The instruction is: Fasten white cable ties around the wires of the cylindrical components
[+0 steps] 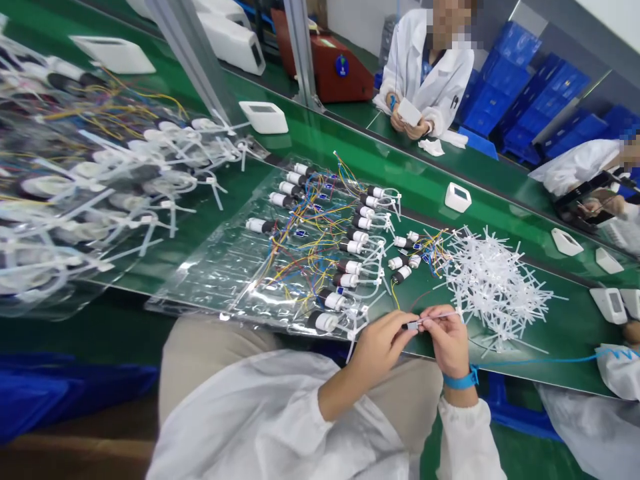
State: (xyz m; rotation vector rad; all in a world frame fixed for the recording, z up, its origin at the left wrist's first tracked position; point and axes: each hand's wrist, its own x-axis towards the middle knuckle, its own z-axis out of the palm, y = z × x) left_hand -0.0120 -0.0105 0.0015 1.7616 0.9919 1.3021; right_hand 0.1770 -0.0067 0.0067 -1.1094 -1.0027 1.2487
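Over the near table edge, my left hand (377, 343) pinches a small grey-and-black part (412, 326); its exact kind is hard to see. A thin white tube (443, 316) is between the fingers of my right hand (449, 341), its inner end meeting the small part. The right wrist wears a blue wrist strap (461, 380). Close to my left hand, white-and-black cylindrical motors (327, 322) with white tubes and coloured wires lie in rows on a clear plastic sheet (200, 283). Several shorter motors (401, 273) with wires lie just beyond my hands. A heap of white tube pieces (495, 287) lies to the right.
More tubed motors (125, 193) are piled on plastic at the left. White device housings (457, 197) sit along the green conveyor belt beyond the table. Across it, a co-worker (425, 73) holds a white piece. Metal posts (193, 60) rise at the back left. A blue cord (540, 361) runs right.
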